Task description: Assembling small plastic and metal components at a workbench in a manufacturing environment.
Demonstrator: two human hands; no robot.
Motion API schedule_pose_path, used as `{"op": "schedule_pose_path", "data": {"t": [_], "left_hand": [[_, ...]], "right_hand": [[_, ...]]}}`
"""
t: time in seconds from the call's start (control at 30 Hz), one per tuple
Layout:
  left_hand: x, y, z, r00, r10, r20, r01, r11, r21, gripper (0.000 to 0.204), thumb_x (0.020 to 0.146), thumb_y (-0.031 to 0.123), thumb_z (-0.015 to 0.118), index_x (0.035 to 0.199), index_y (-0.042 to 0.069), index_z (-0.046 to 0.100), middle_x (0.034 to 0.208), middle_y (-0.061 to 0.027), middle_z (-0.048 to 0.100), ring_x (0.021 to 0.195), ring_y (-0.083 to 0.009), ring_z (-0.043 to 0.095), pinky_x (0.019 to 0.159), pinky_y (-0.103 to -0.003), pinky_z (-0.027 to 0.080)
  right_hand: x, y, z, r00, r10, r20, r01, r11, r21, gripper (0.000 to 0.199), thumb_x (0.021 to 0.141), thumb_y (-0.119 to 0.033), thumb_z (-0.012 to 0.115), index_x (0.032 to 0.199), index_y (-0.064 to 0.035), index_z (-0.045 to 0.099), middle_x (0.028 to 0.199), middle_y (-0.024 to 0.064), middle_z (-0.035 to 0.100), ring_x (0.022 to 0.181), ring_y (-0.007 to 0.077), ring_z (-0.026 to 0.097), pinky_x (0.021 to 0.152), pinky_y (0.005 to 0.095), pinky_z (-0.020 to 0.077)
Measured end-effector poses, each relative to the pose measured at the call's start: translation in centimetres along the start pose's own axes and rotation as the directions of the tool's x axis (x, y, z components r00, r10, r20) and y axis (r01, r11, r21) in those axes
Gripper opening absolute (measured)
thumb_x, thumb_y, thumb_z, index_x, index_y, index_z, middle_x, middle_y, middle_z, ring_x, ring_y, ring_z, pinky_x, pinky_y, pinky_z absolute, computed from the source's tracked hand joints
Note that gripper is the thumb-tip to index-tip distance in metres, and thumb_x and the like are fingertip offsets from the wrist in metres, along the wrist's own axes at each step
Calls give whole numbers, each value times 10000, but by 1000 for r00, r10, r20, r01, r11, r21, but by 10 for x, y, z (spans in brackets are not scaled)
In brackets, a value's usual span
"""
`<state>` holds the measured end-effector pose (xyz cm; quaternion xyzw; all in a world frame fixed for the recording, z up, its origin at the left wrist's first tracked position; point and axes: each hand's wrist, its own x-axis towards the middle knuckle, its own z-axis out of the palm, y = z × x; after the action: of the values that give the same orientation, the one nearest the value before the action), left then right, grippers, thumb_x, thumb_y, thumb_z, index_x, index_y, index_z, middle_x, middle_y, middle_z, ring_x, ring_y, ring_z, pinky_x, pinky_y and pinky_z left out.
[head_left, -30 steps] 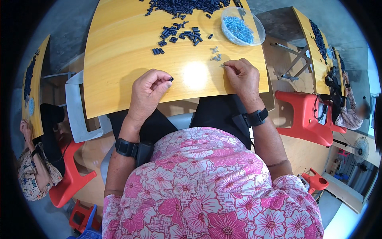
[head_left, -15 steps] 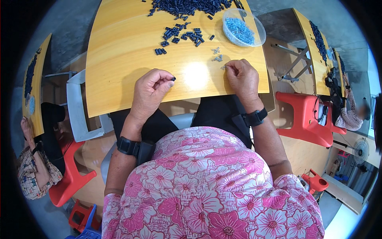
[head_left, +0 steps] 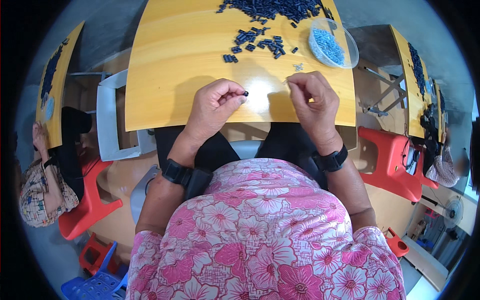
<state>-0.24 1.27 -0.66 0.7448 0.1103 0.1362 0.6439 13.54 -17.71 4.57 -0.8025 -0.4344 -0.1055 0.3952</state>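
My left hand [head_left: 215, 107] is closed in a pinch above the table's near part, holding a small black plastic piece [head_left: 245, 93] that pokes out past the thumb and forefinger. To its right, my right hand [head_left: 316, 97] pinches a tiny, thin, pale piece [head_left: 286, 81] at the fingertips; its exact kind is too small to tell. The two held pieces are apart. Just beyond my right hand lie a few small clear pieces [head_left: 298, 66]. Farther off is a loose group of black plastic pieces [head_left: 260, 41], some joined side by side.
A clear round tub [head_left: 350, 50] of small bluish transparent pieces [head_left: 327, 46] stands at the table's right. A large heap of black pieces [head_left: 272, 9] covers the far end of the yellow table [head_left: 170, 55]. Red stools [head_left: 392, 162] and other people at tables flank me.
My head view has shifted, so the table sits farther right in the picture. My right hand has moved left across the table, nearer my left hand. Both hands keep their pinch.
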Motion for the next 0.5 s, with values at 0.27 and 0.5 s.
{"op": "schedule_pose_path", "data": {"t": [0.27, 0.5], "left_hand": [[1, 1, 1, 1000, -1, 3, 1, 1000, -17, 69, 916, 40, 662, 951, -14, 638, 848, 20, 608, 752, -33, 541, 673, -203, 476], [1, 4, 2, 998, 28, -63, -28, 1000, -1, 107, 875, 80, 689, 894, -19, 654, 763, -18, 616, 664, -60, 520, 611, -235, 454]], "right_hand": [[4, -24, 36, 980, -117, 163, 89, 981, 171, 158, 817, -24, 701, 950, -92, 651, 847, 101, 609, 696, 299, 647, 606, 367, 517], [5, -23, 39, 970, -175, 171, 159, 982, 102, 144, 818, -33, 695, 940, -91, 645, 842, 95, 606, 699, 302, 649, 610, 373, 526]]}}
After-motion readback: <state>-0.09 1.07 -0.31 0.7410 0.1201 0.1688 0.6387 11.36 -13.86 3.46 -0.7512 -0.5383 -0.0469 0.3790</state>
